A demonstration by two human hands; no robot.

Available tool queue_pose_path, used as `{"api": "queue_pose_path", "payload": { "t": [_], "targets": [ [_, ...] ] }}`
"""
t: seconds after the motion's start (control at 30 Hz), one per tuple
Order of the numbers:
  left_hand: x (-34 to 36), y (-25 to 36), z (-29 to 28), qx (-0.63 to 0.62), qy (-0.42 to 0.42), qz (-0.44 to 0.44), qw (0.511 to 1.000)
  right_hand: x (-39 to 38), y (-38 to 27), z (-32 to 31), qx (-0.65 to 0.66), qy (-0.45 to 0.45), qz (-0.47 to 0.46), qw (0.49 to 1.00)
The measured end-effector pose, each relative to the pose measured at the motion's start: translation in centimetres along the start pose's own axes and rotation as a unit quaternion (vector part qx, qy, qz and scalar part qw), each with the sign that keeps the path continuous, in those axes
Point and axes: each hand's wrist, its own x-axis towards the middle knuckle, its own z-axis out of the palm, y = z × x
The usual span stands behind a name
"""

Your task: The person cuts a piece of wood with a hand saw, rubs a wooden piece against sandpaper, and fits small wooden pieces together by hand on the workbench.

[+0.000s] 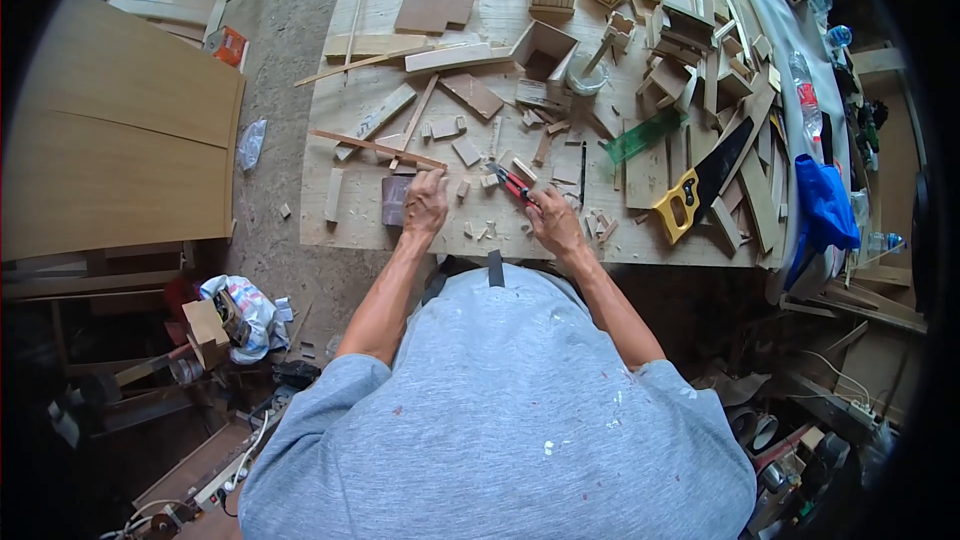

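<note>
My left hand [427, 204] is closed at the near right end of a thin reddish-brown wooden strip [375, 149], which slants away to the left over other pieces. In my right hand [557, 224] are pliers with red and black handles [515, 184], their dark jaws pointing up and left toward small wood blocks. Just left of my left hand is a purplish-brown container [395, 202]. Between the hands lie a small pale block [463, 189] and several wood scraps [484, 232]. The fingertips of both hands are partly hidden.
A handsaw with a yellow handle [677, 208] lies to the right, near a green translucent bottle [642, 137]. Wood offcuts crowd the far right of the workbench [380, 240]. A clear cup [586, 77] holds a stick. Beyond the right edge hangs a blue plastic bag [822, 205].
</note>
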Motion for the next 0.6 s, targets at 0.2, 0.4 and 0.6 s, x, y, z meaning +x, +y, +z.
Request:
{"api": "queue_pose_path", "payload": {
  "t": [0.2,0.4,0.6],
  "targets": [
    [3.7,-5.6,-6.9,0.211,0.056,0.024,0.976,4.5,-3.9,3.2,-0.021,0.018,-0.075,0.997],
    [7.0,-10.3,-9.3,0.314,-0.042,0.165,0.934,9.5,-8.6,7.8,-0.047,-0.052,-0.078,0.994],
    [9.2,-12.6,-10.3,0.266,-0.078,0.218,0.936,10.7,-10.5,8.8,-0.035,-0.029,-0.078,0.996]
  ]
}}
